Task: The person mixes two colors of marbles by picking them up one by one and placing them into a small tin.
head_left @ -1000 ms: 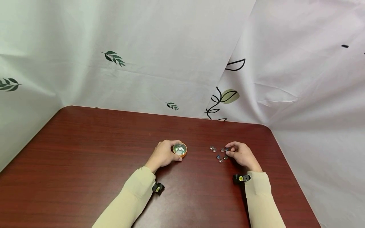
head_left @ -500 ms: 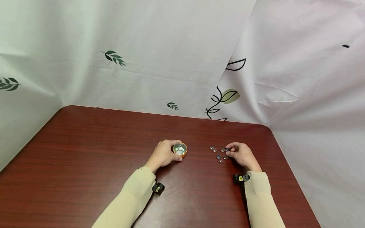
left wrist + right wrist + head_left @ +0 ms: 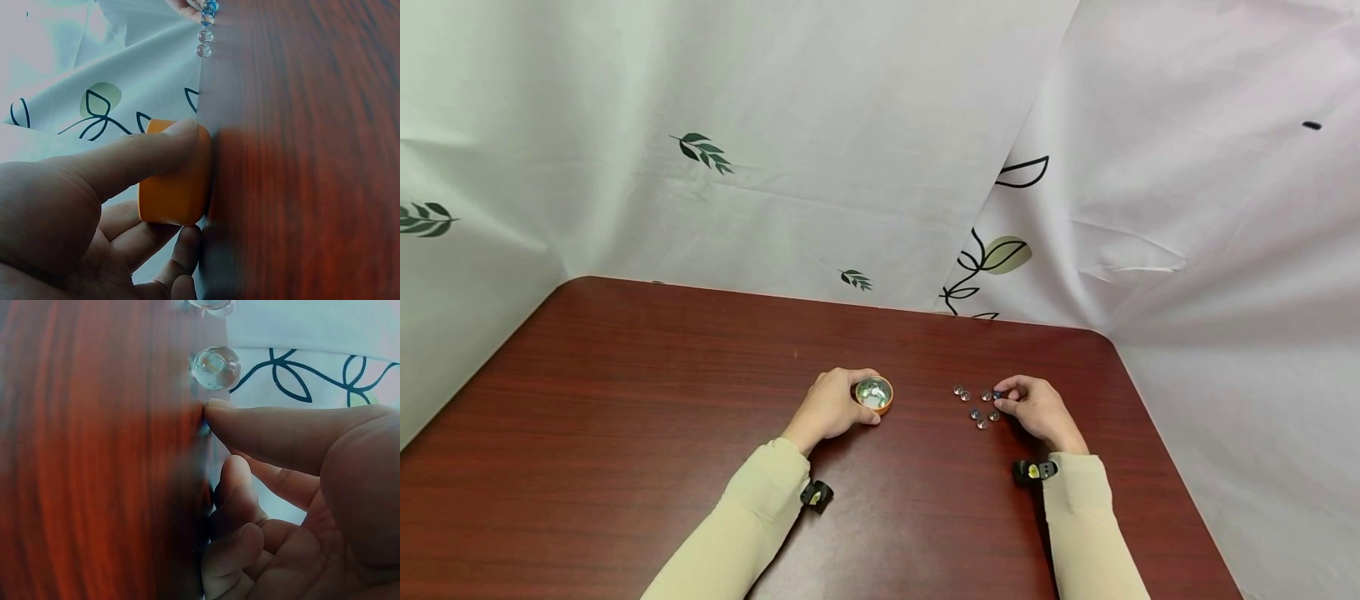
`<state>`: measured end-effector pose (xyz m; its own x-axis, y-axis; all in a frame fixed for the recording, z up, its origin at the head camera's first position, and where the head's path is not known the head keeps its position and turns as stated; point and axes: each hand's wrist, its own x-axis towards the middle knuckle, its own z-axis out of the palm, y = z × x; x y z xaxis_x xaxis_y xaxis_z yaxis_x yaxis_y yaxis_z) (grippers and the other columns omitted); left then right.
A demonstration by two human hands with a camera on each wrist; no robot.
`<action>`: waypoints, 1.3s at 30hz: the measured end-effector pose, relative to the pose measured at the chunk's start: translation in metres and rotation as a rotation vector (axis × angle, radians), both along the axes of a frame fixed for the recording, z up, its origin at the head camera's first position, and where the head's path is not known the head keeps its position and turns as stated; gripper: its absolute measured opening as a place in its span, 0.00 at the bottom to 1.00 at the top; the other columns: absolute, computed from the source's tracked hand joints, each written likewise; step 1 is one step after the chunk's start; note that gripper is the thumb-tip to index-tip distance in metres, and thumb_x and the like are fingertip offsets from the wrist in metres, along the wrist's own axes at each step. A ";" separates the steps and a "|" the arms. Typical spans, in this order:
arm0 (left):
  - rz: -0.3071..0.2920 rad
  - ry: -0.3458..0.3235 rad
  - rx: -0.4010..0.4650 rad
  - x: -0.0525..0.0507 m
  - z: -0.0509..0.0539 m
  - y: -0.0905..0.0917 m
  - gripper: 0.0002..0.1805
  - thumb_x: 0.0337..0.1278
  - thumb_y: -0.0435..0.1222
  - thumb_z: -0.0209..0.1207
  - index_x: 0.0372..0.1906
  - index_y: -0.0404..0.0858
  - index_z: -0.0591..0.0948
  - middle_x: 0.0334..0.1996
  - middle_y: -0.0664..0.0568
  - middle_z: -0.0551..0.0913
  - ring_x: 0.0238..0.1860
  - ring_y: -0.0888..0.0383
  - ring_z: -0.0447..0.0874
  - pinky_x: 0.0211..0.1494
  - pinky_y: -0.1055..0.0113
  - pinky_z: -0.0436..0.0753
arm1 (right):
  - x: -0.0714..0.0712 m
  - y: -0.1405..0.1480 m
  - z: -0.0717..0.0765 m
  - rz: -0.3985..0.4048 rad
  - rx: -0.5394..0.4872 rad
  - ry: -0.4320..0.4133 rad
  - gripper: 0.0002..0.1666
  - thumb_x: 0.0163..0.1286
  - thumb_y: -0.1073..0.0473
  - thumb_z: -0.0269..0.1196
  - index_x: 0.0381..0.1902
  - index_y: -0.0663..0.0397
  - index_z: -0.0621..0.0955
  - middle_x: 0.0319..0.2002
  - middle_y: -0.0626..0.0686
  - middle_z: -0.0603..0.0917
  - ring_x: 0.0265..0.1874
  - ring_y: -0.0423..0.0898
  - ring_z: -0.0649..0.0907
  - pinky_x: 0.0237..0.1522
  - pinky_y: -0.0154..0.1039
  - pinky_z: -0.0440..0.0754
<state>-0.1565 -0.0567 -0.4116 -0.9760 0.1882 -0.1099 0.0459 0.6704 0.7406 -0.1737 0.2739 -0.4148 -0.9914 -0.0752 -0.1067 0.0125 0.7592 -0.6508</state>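
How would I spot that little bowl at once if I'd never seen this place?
Find the reddish-brown table across the lower half of the head view. Just below the picture's centre, the left hand grips a small, round, open-topped bowl. Its orange outer wall and shiny inside set it apart from the clear and bluish beads, each far smaller, lying to its right.

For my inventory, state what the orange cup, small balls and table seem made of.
Orange cup: smooth, evenly coloured, perhaps plastic or painted metal. Small balls: glossy, transparent with highlights, likely glass or clear plastic. Table: satin, reddish wood grain, probably wood or laminate.
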 end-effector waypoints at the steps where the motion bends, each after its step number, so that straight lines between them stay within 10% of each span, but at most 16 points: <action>1: 0.000 0.000 -0.001 0.000 0.000 0.000 0.32 0.41 0.37 0.80 0.58 0.53 0.85 0.46 0.54 0.86 0.56 0.44 0.75 0.56 0.50 0.76 | 0.000 0.000 0.000 0.001 0.000 0.000 0.08 0.67 0.66 0.67 0.44 0.61 0.84 0.31 0.52 0.77 0.30 0.47 0.74 0.36 0.42 0.71; 39: 0.008 -0.012 0.002 0.001 0.000 0.000 0.32 0.42 0.38 0.80 0.58 0.54 0.84 0.46 0.55 0.85 0.57 0.44 0.74 0.56 0.50 0.75 | 0.003 0.001 0.004 -0.023 0.010 0.033 0.09 0.71 0.60 0.64 0.43 0.59 0.84 0.28 0.50 0.80 0.29 0.47 0.75 0.34 0.41 0.71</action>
<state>-0.1556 -0.0564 -0.4116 -0.9762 0.1803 -0.1209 0.0316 0.6689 0.7427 -0.1706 0.2752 -0.4111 -0.9959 -0.0511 -0.0746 0.0090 0.7654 -0.6435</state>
